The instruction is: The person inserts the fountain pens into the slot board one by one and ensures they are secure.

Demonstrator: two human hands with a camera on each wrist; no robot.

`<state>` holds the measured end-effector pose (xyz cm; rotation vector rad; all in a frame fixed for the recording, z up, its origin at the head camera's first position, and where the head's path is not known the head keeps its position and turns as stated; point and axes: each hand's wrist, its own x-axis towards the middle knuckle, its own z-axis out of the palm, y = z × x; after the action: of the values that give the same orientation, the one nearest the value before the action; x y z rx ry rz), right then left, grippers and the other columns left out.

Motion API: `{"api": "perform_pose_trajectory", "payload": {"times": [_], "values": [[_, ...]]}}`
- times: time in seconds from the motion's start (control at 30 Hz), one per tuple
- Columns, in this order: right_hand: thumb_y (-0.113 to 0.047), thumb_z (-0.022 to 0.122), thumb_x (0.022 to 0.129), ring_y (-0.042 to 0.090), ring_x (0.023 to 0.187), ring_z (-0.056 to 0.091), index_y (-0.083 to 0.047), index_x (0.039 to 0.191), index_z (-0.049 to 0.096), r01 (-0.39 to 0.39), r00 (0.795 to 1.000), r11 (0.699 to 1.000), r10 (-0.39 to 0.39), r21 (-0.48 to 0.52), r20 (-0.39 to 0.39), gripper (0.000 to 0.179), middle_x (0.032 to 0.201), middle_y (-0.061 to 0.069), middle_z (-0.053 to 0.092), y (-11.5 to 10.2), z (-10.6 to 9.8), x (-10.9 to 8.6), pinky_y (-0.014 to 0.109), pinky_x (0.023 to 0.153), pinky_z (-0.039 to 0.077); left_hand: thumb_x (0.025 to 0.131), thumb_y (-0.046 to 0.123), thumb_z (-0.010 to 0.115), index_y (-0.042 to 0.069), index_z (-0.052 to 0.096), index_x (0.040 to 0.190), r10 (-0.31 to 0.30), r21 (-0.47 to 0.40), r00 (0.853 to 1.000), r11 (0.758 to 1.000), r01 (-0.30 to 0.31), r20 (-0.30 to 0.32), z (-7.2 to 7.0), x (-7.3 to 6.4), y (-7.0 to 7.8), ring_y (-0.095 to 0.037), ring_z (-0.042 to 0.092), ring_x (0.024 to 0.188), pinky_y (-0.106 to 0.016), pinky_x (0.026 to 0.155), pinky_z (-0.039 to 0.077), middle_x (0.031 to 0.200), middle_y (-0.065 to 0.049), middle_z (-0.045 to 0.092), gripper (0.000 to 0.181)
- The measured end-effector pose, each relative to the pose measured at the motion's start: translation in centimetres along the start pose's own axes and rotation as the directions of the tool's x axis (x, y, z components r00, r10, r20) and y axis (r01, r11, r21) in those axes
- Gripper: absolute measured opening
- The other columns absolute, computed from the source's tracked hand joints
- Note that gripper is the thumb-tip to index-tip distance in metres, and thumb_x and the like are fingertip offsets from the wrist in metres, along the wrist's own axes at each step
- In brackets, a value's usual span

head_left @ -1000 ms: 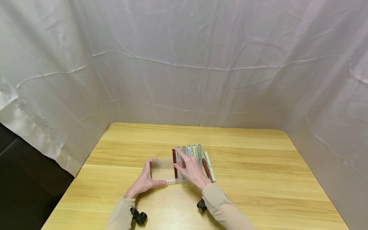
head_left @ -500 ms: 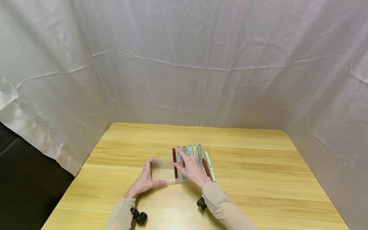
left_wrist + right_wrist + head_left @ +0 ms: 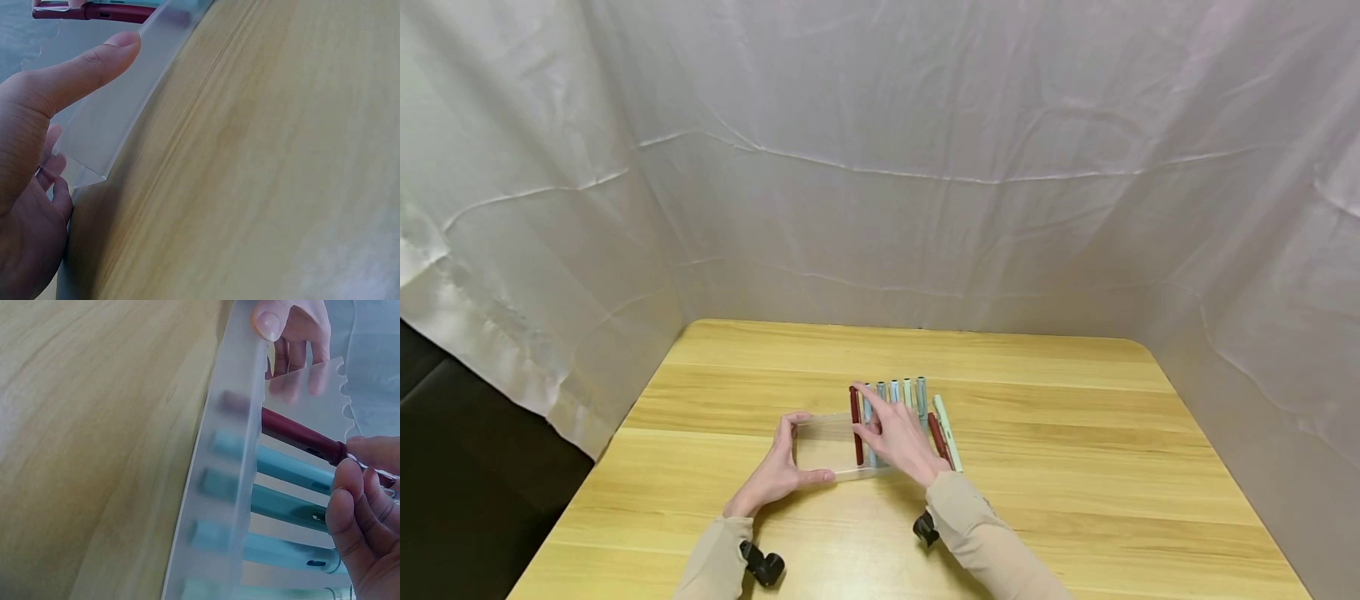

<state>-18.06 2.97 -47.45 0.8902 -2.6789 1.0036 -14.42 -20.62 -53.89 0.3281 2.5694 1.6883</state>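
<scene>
A translucent plastic pen tray [image 3: 822, 443] with a scalloped edge stands on the table. My left hand [image 3: 781, 465] grips its left end, the thumb along the near wall [image 3: 109, 125] and the other fingers round the far side. Between thumb and fingers, my right hand [image 3: 904, 443] pinches a dark red pen [image 3: 297, 431] at the tray's left part. The pen's near end shows blurred through the frosted wall. Beside it lie several capped pens in a row, among them a light blue pen [image 3: 290, 467] and a teal pen [image 3: 284, 505]; my right hand partly covers them in the head view.
Right of the tray, another dark red pen [image 3: 937, 437] and a pale green pen [image 3: 947, 433] lie slanted on the wooden table [image 3: 1075, 467]. A pale curtain [image 3: 925, 167] hangs behind and at both sides. Something dark [image 3: 467, 467] stands at the left.
</scene>
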Motion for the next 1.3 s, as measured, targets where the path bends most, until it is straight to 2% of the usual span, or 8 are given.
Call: {"api": "perform_pose_trajectory", "payload": {"times": [0.37,0.53,0.63,0.73,0.9,1.0,1.17,1.3], "values": [[-0.017,0.074,0.091,-0.003,0.043,0.034,-0.015,0.15,0.045,-0.006,1.0,1.0,0.006,-0.022,-0.004,0.065,0.059,-0.008,0.055,0.0,0.0,0.0,0.009,0.04,0.028,0.069,0.021,0.093,0.007,0.028,0.143,0.001,-0.008,1.0,1.0,-0.001,0.001,0.1,0.0,0.0,-0.044,0.017,0.152,-0.065,0.126,0.008,0.154,-0.022,0.026,0.1],[-0.018,0.073,0.093,-0.004,0.045,0.035,-0.01,0.152,0.042,0.001,1.0,1.0,0.0,-0.013,0.001,0.067,0.061,-0.008,0.056,-0.1,-0.1,-0.1,0.011,0.042,0.032,0.069,0.022,0.093,0.008,0.028,0.143,-0.002,-0.009,1.0,1.0,0.002,-0.001,0.1,-0.1,-0.1,-0.044,0.017,0.153,-0.065,0.126,0.008,0.154,-0.022,0.026,0.099],[-0.016,0.072,0.093,-0.004,0.049,0.038,-0.008,0.153,0.039,-0.003,1.0,0.998,0.004,0.064,-0.022,0.068,0.062,-0.006,0.057,-0.1,-0.4,-0.4,0.013,0.047,0.039,0.069,0.022,0.093,0.008,0.028,0.143,-0.005,-0.001,1.0,1.0,0.005,-0.002,0.1,-0.1,-0.1,-0.044,0.017,0.152,-0.065,0.126,0.008,0.154,-0.022,0.026,0.1],[-0.012,0.072,0.092,-0.004,0.052,0.043,-0.008,0.152,0.041,-0.032,0.994,0.982,0.05,0.188,-0.092,0.067,0.064,-0.002,0.059,0.4,-1.0,-1.1,0.016,0.05,0.045,0.069,0.023,0.093,0.008,0.028,0.144,-0.015,0.007,1.0,1.0,0.015,0.003,0.1,-0.1,-0.1,-0.045,0.016,0.153,-0.064,0.126,0.008,0.155,-0.022,0.026,0.1],[-0.007,0.069,0.093,-0.002,0.053,0.047,-0.004,0.147,0.044,-0.088,0.95,0.918,0.195,0.387,-0.245,0.06,0.068,0.01,0.064,2.9,-1.8,-2.8,0.017,0.048,0.048,0.069,0.024,0.093,0.008,0.028,0.144,-0.023,0.018,1.0,1.0,0.023,0.009,0.0,-0.1,0.0,-0.044,0.016,0.153,-0.062,0.127,0.008,0.155,-0.022,0.026,0.101],[-0.006,0.066,0.095,-0.001,0.053,0.049,-0.005,0.146,0.046,-0.14,0.915,0.884,0.287,0.445,-0.282,0.055,0.071,0.016,0.064,4.9,-2.4,-3.8,0.016,0.047,0.047,0.068,0.024,0.093,0.008,0.028,0.144,-0.02,0.022,1.0,1.0,0.019,0.008,0.0,0.0,0.0,-0.044,0.017,0.153,-0.062,0.127,0.008,0.155,-0.022,0.026,0.102],[-0.007,0.064,0.097,0.003,0.052,0.049,-0.008,0.149,0.043,-0.305,0.87,0.831,0.442,0.465,-0.218,0.055,0.083,0.02,0.065,7.9,-3.5,-5.3,0.016,0.045,0.043,0.069,0.024,0.093,0.007,0.028,0.144,-0.018,0.015,1.0,1.0,0.018,0.011,0.0,0.0,0.0,-0.045,0.015,0.153,-0.062,0.127,0.008,0.155,-0.023,0.025,0.101],[-0.007,0.064,0.096,0.007,0.058,0.054,-0.007,0.149,0.042,-0.421,0.848,0.805,0.513,0.418,-0.135,0.057,0.088,0.016,0.064,9.5,-3.9,-6.1,0.018,0.05,0.049,0.069,0.023,0.093,0.008,0.027,0.144,-0.021,0.014,1.0,1.0,0.021,0.012,0.0,0.0,0.0,-0.045,0.015,0.153,-0.062,0.127,0.008,0.155,-0.023,0.024,0.101]]}}
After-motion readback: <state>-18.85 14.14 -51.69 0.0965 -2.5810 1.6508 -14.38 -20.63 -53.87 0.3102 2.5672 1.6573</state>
